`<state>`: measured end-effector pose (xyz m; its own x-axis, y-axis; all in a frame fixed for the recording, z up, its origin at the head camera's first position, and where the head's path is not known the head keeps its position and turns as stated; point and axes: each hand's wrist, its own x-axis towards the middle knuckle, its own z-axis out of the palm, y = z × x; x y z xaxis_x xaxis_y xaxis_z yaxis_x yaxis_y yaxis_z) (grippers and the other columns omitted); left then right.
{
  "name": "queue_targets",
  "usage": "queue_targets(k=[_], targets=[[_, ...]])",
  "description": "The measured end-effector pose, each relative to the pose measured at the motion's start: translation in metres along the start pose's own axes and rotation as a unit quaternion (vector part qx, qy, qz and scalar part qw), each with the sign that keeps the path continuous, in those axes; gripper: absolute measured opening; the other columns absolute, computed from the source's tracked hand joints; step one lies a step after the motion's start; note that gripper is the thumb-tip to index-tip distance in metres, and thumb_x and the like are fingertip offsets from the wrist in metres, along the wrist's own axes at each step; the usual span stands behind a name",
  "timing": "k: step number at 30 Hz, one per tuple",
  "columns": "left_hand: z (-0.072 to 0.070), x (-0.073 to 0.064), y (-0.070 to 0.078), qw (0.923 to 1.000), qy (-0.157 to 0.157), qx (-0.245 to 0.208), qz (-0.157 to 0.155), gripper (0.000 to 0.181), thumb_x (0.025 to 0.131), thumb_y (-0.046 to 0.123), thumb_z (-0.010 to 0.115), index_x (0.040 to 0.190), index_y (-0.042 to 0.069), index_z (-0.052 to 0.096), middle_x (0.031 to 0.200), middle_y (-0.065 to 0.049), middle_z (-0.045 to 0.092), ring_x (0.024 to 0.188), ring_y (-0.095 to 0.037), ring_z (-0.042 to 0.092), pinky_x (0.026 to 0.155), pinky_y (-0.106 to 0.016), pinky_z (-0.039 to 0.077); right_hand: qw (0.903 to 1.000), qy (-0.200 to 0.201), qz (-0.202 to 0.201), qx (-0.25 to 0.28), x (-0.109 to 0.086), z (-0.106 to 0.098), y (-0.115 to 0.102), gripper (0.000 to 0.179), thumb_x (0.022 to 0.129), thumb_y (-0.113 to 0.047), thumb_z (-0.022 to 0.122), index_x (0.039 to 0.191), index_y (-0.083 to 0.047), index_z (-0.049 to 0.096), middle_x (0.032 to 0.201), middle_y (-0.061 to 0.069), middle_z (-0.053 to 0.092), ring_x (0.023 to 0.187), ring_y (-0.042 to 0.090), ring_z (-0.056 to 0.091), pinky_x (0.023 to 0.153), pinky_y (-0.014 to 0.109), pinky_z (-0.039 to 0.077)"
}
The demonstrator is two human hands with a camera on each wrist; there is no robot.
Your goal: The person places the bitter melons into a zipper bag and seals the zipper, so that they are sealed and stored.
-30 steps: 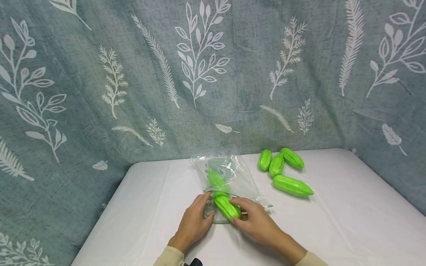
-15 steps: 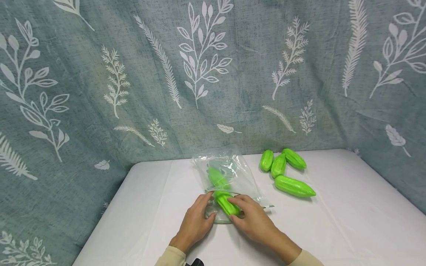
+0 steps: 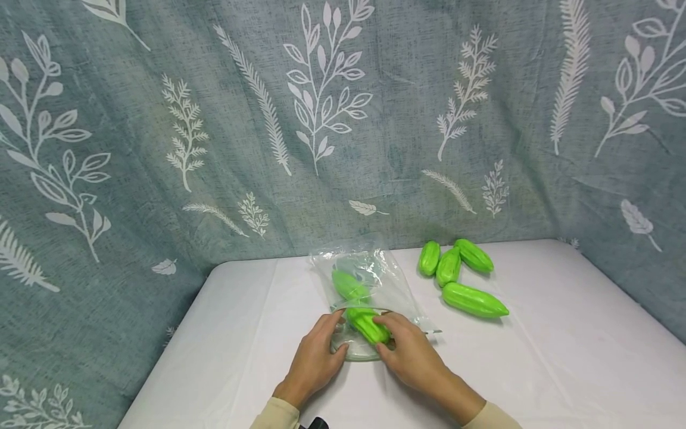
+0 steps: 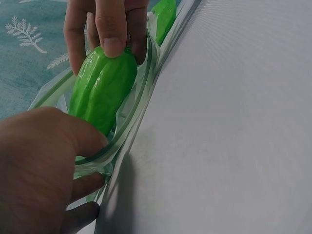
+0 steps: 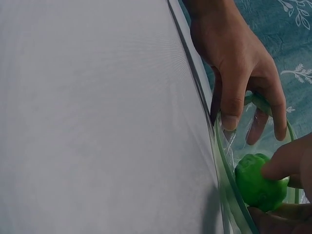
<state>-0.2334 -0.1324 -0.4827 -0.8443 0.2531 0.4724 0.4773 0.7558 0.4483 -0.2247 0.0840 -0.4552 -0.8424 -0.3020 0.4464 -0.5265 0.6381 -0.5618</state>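
Note:
A clear zip bag (image 3: 393, 289) lies on the white table with its mouth facing the person. My left hand (image 3: 313, 354) holds the left side of that mouth, thumb at the near rim and fingers farther in. My right hand (image 3: 415, 354) grips the near end of a green ridged toy gourd (image 3: 367, 325), whose far end is inside the bag. Deeper within, a second green gourd (image 3: 347, 283) shows through the plastic. The left wrist view shows the gripped gourd (image 4: 105, 87) between the bag's rims; the right wrist view shows its rounded end (image 5: 258, 183).
Several more green gourds (image 3: 474, 300) lie on the table (image 3: 536, 333) to the right of the bag. A blue-green curtain (image 3: 386, 119) with white leaf prints hangs behind and beside the table.
The right hand's gourd has slid slightly farther into the bag, and the gourd inside has shifted and turned a little. My left hand stays at the bag's mouth.

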Motion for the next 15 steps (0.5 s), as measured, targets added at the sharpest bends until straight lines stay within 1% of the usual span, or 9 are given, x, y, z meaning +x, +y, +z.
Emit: queue_targets(k=[4,6,9,12,15], targets=[[0.0006,-0.0004,0.0002,1.0,-0.001,-0.001,-0.001,0.074,0.082,0.014,0.08,0.148,0.018,0.047,0.124,0.0,0.063,0.11,-0.018,0.065,0.091,-0.037,0.055,0.9999,-0.004,0.012,-0.004,-0.0001,-0.0003,-0.0003,0.05,0.082,-0.005,0.077,0.13,-0.004,0.065,0.123,0.007,0.062,0.113,0.022,0.062,0.093,0.038,0.054],[0.0008,-0.0006,0.0002,1.0,-0.001,-0.001,-0.001,0.074,0.082,0.014,0.08,0.148,0.019,0.046,0.124,0.001,0.062,0.111,-0.018,0.065,0.092,-0.036,0.055,0.9999,0.001,0.015,-0.006,-0.0005,0.0001,-0.0004,0.049,0.082,-0.005,0.076,0.13,-0.004,0.065,0.121,0.008,0.062,0.109,0.021,0.063,0.088,0.037,0.056],[0.0007,-0.0006,0.0001,1.0,-0.001,0.001,0.001,0.075,0.082,0.014,0.08,0.149,0.018,0.045,0.124,0.003,0.062,0.112,-0.017,0.064,0.093,-0.035,0.054,0.9997,0.013,0.021,0.005,-0.0005,0.001,0.0001,0.047,0.081,-0.003,0.077,0.126,-0.003,0.066,0.119,0.009,0.063,0.105,0.021,0.064,0.082,0.03,0.057],[0.0006,-0.0003,0.0,1.0,-0.002,0.002,0.002,0.076,0.082,0.014,0.08,0.15,0.018,0.045,0.125,0.003,0.061,0.113,-0.017,0.064,0.094,-0.035,0.054,0.9989,0.028,0.026,0.026,-0.0004,0.0018,0.001,0.041,0.079,0.0,0.079,0.119,-0.003,0.067,0.117,0.01,0.064,0.1,0.02,0.066,0.078,0.023,0.057],[0.0004,-0.0003,-0.0004,1.0,-0.001,0.0,0.006,0.076,0.082,0.014,0.08,0.15,0.016,0.045,0.125,0.003,0.061,0.112,-0.017,0.064,0.094,-0.035,0.054,0.9981,0.039,0.024,0.041,-0.0011,0.0021,0.002,0.038,0.078,0.0,0.081,0.114,-0.005,0.068,0.113,0.008,0.065,0.094,0.019,0.068,0.074,0.02,0.057]])
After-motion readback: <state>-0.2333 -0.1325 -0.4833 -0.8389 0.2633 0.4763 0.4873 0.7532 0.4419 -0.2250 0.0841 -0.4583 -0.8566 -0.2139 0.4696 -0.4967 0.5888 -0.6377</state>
